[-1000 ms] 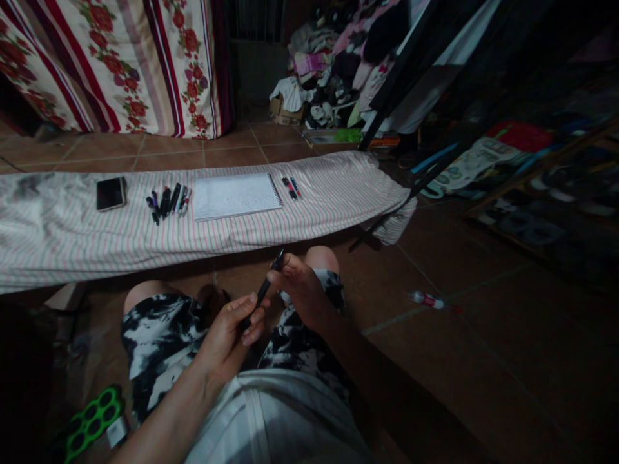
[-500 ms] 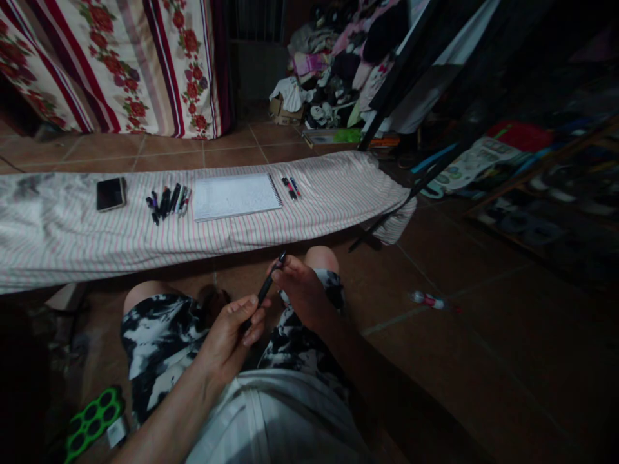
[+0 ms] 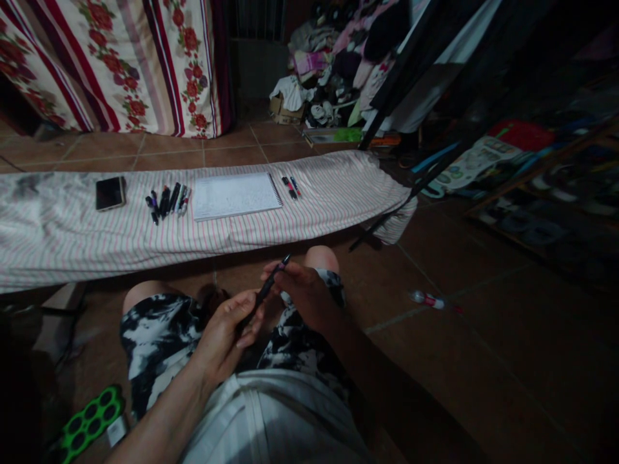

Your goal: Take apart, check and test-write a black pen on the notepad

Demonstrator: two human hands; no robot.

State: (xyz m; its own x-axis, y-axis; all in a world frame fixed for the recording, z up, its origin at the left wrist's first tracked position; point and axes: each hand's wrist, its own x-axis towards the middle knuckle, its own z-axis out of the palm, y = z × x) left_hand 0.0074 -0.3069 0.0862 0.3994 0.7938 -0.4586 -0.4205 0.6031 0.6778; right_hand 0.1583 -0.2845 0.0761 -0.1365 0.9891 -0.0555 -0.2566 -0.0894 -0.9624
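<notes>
I sit on the floor and hold a dark pen over my lap with both hands. My left hand is closed around its lower end. My right hand pinches the upper part near the tip. In front of me a striped cloth lies on the tiles. On it rest a spiral notebook, a row of several markers to its left, two pens to its right, and a phone further left.
A flowered mattress leans at the back left. Piled clothes fill the back. A dark rack leg crosses the cloth's right end. A small tube lies on the tiles at right, a green tray at lower left.
My right hand has slid a little along the pen toward me, and my left fingers have loosened slightly. The view shifted a touch to the right.
</notes>
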